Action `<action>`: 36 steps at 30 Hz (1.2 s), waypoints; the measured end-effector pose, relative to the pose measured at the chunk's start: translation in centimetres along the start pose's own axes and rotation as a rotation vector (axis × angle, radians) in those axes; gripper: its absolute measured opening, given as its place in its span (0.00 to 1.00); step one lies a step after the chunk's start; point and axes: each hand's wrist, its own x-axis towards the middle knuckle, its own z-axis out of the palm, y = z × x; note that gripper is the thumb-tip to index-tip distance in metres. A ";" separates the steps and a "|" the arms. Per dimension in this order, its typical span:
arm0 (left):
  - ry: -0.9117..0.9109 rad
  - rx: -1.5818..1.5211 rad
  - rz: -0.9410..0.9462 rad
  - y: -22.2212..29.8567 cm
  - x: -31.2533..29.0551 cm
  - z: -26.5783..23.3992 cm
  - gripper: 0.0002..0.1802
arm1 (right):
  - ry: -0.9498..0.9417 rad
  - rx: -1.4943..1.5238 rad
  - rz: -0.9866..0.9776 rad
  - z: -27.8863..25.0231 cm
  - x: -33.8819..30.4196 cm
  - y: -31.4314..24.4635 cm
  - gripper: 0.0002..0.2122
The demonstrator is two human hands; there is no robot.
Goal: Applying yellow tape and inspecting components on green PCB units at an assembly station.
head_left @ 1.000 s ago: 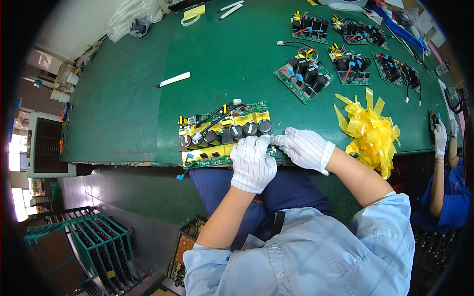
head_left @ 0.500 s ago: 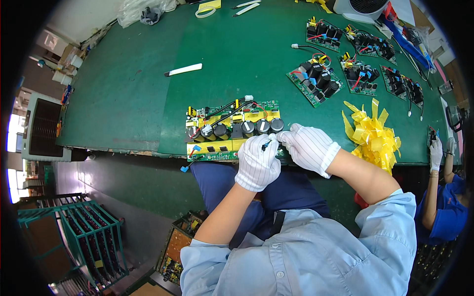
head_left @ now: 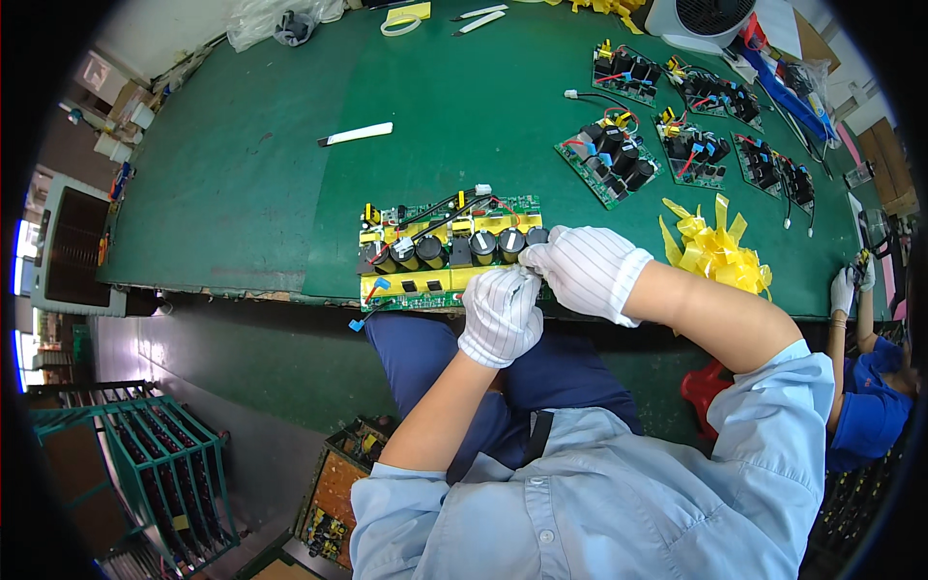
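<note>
A circuit board [head_left: 416, 282] with yellow tape strips, black capacitors and cable leads lies at the table's front edge. Over its right end, my two hands meet in white striped gloves. My left hand [head_left: 501, 317] is closed, its fingertips pinched together at the board's lower right. Just to the right, my right hand [head_left: 592, 274] is closed too, thumb and fingers pressed together beside the rightmost capacitor. Whatever sits between the fingers is hidden by the gloves. The board's white connector [head_left: 483, 190] rests at its upper edge, and a blue terminal [head_left: 356, 326] hangs off its lower left corner.
Several smaller circuit boards [head_left: 607, 162] lie at the back right. A bundle of yellow tape strips [head_left: 720, 249] is by my right forearm. A white-handled blade [head_left: 356, 134] lies left of centre. At far right a co-worker's gloved hand [head_left: 843, 290] works. A green rack [head_left: 169, 474] stands at lower left.
My right hand has shifted slightly left and down, over the board's right end. My left hand has turned a little, its fingertips now tucked against the right hand's. The view has shifted slightly.
</note>
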 end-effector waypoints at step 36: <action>0.043 0.333 -0.226 -2.6 0.4 -8.3 0.30 | 0.206 -0.224 -0.166 -6.4 4.6 -4.9 0.14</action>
